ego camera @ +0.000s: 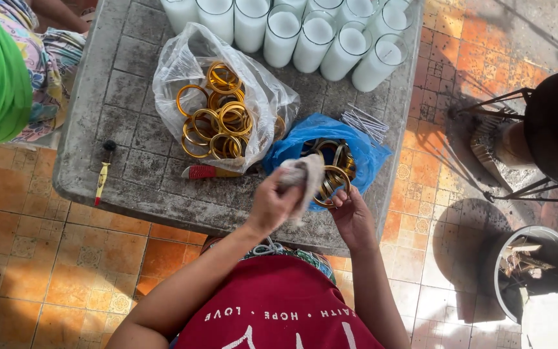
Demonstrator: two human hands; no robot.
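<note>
On a rough stone table [130, 77], hands — left [272, 203] gripping crumpled cloth [305, 173], right [351, 216] pinching brass ring [330, 187].

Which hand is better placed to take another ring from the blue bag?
Probably the right hand. It holds a gold ring just at the blue bag opening. The left hand is occupied, gripping a white cloth, and sits farther from the bag.
</note>
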